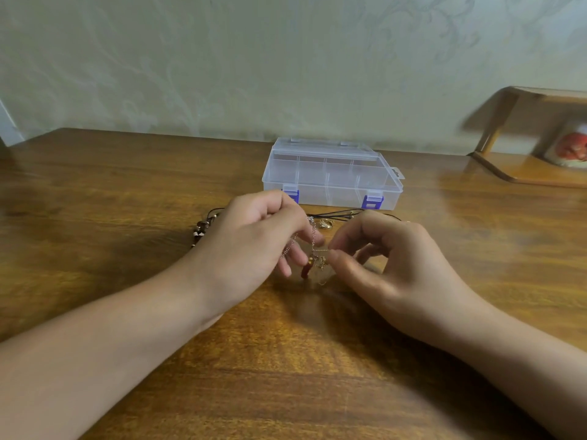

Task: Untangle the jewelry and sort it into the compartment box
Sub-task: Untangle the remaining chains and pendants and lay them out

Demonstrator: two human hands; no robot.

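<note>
My left hand [254, 239] and right hand [390, 265] both pinch the silver chain [313, 236]; I'd tease it apart gently, without yanking the red pendant [306, 270].

Table [127, 192]: warm brown wood with darker grain streaks. Box [330, 173], far centre: clear, colourless plastic with two blue latches [372, 202] on its near side. Chain [313, 236], centre: silver, carrying a red-brown pendant [306, 270] with gold fittings. Cord [336, 213]: black. Ring [326, 223]: gold. Beads [200, 230], left: dark brown and pale. Wall [254, 58]: pale green-grey with a faint scrolling floral pattern. Shelf [527, 166], far right: orange-brown wood.
</note>
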